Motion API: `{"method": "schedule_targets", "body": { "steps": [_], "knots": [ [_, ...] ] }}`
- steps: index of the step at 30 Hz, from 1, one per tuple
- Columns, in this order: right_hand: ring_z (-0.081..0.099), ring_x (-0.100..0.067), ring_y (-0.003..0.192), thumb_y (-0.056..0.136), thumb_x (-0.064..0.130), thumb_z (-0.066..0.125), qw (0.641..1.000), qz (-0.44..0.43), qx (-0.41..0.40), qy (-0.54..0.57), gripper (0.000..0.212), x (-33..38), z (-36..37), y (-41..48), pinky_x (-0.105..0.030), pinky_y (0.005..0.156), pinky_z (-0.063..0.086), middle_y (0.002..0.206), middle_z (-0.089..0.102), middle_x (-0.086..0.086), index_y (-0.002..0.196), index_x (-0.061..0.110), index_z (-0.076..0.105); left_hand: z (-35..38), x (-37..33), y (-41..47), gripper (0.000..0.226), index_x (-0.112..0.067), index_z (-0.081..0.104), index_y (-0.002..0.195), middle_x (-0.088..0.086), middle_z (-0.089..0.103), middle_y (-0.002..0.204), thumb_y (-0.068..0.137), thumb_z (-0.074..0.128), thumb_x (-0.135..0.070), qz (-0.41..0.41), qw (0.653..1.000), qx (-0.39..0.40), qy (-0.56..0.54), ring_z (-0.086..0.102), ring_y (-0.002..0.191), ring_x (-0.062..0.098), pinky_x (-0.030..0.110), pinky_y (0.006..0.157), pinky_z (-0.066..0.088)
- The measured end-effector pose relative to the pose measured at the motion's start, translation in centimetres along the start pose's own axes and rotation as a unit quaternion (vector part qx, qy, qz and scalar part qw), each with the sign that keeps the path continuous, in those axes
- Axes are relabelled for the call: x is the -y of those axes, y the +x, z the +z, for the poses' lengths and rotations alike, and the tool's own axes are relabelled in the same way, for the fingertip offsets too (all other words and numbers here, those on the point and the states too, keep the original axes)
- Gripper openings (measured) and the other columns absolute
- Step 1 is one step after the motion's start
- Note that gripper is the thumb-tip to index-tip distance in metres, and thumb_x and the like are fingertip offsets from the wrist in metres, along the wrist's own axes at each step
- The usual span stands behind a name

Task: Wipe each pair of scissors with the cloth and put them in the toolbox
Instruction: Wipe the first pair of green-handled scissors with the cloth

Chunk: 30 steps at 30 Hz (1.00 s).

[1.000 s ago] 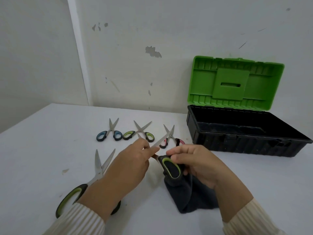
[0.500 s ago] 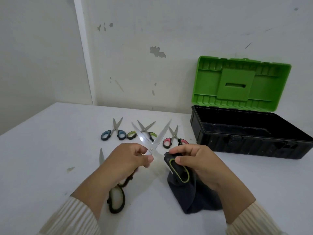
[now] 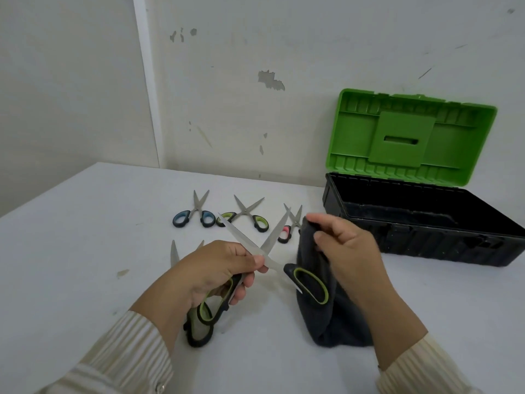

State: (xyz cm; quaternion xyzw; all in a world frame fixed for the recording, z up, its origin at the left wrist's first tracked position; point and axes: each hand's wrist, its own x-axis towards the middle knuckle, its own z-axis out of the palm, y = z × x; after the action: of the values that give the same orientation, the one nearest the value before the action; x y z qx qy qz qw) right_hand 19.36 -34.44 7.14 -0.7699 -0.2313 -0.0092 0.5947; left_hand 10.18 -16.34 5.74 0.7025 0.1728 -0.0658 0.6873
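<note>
My left hand (image 3: 221, 268) grips a large pair of black-and-green scissors (image 3: 237, 233) near the pivot and one handle. The blades are spread wide in an X, and the other handle hangs free against the cloth. My right hand (image 3: 346, 245) pinches the top edge of the dark grey cloth (image 3: 326, 322), holding it up so its lower end rests on the table. The black toolbox (image 3: 426, 237) stands open at the right with its green lid (image 3: 409, 137) leaning back against the wall. Its inside looks dark with no scissors visible.
A second large pair of scissors (image 3: 173, 255) lies on the white table under my left hand. Behind my hands lie three small pairs in a row: blue-handled (image 3: 194, 214), green-handled (image 3: 247, 214) and pink-handled (image 3: 287, 231). A wall bounds the table at the back.
My right hand let go of the scissors' handle and lifted the cloth's top edge. My left hand took over the scissors, whose blades have opened wider.
</note>
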Motion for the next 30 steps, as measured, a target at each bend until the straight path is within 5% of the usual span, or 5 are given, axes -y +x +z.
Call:
{"method": "schedule_targets", "body": {
  "steps": [2,6,9,12,30],
  "knots": [
    [0.058,0.006,0.087,0.087,0.004,0.054,0.986,-0.091,0.053,-0.128,0.035,0.9,1.4,-0.8,-0.007,0.078,0.043,0.094,0.064,0.020,0.102,0.033,0.063,0.4,0.1,0.2,0.021,0.002,0.068,0.091,0.006,0.057,0.055,0.090,0.062,-0.018,0.004,1.000,-0.004,0.010,0.049,0.041,0.018,0.025,0.042,0.042],
    [0.054,-0.020,0.091,0.090,0.013,0.048,0.914,-0.198,0.153,-0.320,0.022,0.4,3.7,-1.1,-0.022,0.077,0.042,0.102,0.060,-0.006,0.103,0.013,0.067,0.9,0.5,0.3,0.020,0.003,0.067,0.090,0.005,0.058,0.054,0.090,0.061,-0.017,0.017,0.999,-0.018,0.045,0.049,0.039,0.017,0.024,0.042,0.042],
    [0.049,-0.011,0.079,0.087,0.012,0.055,0.937,-0.193,0.058,-0.286,0.017,-0.4,3.6,-0.7,-0.005,0.069,0.036,0.093,0.057,-0.005,0.097,0.013,0.069,1.1,0.5,0.3,0.019,-0.003,0.069,0.083,0.004,0.057,0.054,0.090,0.063,-0.020,0.028,0.997,-0.022,0.073,0.048,0.039,0.016,0.024,0.042,0.042],
    [0.044,-0.003,0.077,0.087,0.006,0.057,0.930,-0.214,0.091,-0.284,0.015,-1.0,3.8,-0.9,0.006,0.073,0.029,0.088,0.051,0.000,0.096,0.008,0.068,1.3,0.5,0.3,0.020,-0.003,0.069,0.082,0.004,0.057,0.053,0.090,0.063,-0.020,0.031,0.997,-0.022,0.069,0.048,0.038,0.016,0.023,0.041,0.042],
    [0.050,-0.008,0.085,0.083,0.004,0.062,0.942,-0.230,0.056,-0.237,0.012,-2.1,3.6,-1.0,0.002,0.075,0.035,0.087,0.058,-0.004,0.091,0.009,0.070,1.5,0.5,0.2,0.019,-0.005,0.070,0.084,0.002,0.061,0.055,0.090,0.062,-0.022,0.049,0.994,-0.027,0.096,0.052,0.042,0.016,0.022,0.042,0.043]
  ]
}}
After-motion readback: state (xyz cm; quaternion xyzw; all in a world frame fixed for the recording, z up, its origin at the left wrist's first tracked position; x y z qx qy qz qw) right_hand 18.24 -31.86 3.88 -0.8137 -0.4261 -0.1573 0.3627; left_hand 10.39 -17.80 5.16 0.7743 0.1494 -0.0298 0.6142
